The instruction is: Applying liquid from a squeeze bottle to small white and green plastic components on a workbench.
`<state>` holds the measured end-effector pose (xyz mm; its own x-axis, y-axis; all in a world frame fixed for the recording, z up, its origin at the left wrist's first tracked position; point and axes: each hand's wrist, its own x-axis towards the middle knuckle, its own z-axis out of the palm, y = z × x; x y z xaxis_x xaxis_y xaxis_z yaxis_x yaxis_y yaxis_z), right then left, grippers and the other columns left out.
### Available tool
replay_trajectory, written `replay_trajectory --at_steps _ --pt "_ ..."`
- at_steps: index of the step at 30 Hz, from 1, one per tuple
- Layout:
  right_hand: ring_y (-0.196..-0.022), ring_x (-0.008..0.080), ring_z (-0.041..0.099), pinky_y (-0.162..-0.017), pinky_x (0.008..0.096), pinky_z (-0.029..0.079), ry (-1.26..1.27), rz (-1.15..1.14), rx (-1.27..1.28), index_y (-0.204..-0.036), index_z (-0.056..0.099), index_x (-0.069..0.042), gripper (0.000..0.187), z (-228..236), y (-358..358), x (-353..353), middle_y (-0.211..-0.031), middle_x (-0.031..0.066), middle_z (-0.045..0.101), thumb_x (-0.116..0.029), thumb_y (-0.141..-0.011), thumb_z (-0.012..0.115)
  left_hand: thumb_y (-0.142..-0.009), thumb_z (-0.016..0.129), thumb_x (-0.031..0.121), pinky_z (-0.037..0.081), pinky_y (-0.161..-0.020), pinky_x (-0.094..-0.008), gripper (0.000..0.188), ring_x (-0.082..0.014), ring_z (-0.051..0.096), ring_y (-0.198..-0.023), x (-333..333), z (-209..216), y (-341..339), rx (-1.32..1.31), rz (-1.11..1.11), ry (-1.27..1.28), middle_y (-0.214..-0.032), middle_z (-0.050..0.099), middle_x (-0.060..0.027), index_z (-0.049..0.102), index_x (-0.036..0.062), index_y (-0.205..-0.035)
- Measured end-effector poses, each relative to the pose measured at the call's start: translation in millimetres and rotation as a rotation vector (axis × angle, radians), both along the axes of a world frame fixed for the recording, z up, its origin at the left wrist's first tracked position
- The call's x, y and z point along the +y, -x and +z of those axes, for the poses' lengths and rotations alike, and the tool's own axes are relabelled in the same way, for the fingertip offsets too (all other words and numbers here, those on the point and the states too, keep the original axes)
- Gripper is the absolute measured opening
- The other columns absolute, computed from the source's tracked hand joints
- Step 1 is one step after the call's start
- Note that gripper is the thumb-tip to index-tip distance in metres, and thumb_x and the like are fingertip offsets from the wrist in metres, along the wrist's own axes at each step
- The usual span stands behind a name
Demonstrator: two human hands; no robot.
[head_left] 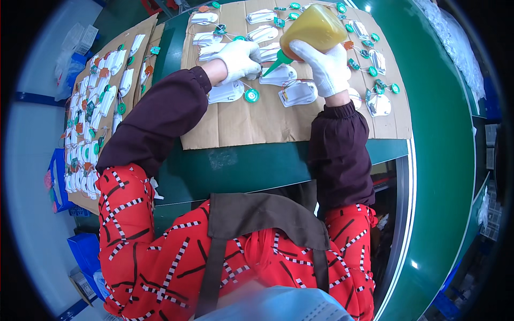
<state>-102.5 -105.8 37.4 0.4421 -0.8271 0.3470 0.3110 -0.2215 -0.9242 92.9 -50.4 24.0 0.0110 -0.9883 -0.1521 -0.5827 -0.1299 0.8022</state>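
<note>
Bottle [316, 28] is being clamped, upper centre of the frame, by the right hand's [327, 67] fingers. Left hand [240, 60] is curling near a white casing [227, 93], finger closure unclear.

Cool, bright light, pinpoint glare dotting the green tabletop [441, 176] at right, edges bowing into black corners, blue face mask [278, 307] blurred.
</note>
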Motion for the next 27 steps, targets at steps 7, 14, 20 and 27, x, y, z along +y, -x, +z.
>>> replay_trajectory --at_steps 7,14,20,27 --pt "-0.085 0.0141 0.059 -0.072 0.0248 0.048 0.006 -0.052 0.047 -0.105 0.055 0.0 0.039 -6.3 -2.0 -4.1 -0.095 0.0076 0.061 -0.014 -0.072 0.071 -0.066 0.061 0.009 0.048 -0.054 -0.0263 0.013 -0.0148 0.06 -0.055 -0.4 -0.7 2.3 -0.047 0.007 0.007 -0.063 0.061 -0.0089 0.058 -0.0004 -0.074" --pt "-0.084 0.0133 0.059 -0.071 0.0241 0.048 -0.007 -0.1 0.029 -0.104 0.055 -0.001 0.038 -3.6 -1.2 -3.4 -0.094 0.0072 0.061 -0.014 -0.072 0.071 -0.071 0.058 0.005 0.047 -0.053 -0.0245 0.01 -0.0119 0.057 -0.059 0.3 3.6 5.0 -0.131 -0.018 -0.053 -0.07 0.058 -0.0061 0.054 -0.0008 -0.078" --pt "-0.084 0.0139 0.059 -0.071 0.0239 0.048 0.021 -0.115 -0.003 -0.103 0.055 0.0 0.039 -6.2 -4.7 -2.1 -0.095 0.0077 0.061 -0.013 -0.071 0.072 -0.071 0.058 0.004 0.047 -0.052 -0.0249 0.011 -0.0123 0.057 -0.059 -0.3 0.3 3.4 -0.096 -0.012 -0.048 -0.069 0.058 -0.0063 0.053 -0.001 -0.078" --pt "-0.085 0.0147 0.059 -0.072 0.0245 0.048 0.004 -0.088 -0.006 -0.104 0.054 0.0 0.04 -5.2 -5.0 -0.5 -0.096 0.0083 0.061 -0.012 -0.07 0.072 -0.065 0.061 0.008 0.048 -0.053 -0.0264 0.014 -0.0149 0.06 -0.055 -0.5 -1.8 2.8 -0.055 0.017 -0.006 -0.063 0.062 -0.0089 0.058 -0.0011 -0.075"
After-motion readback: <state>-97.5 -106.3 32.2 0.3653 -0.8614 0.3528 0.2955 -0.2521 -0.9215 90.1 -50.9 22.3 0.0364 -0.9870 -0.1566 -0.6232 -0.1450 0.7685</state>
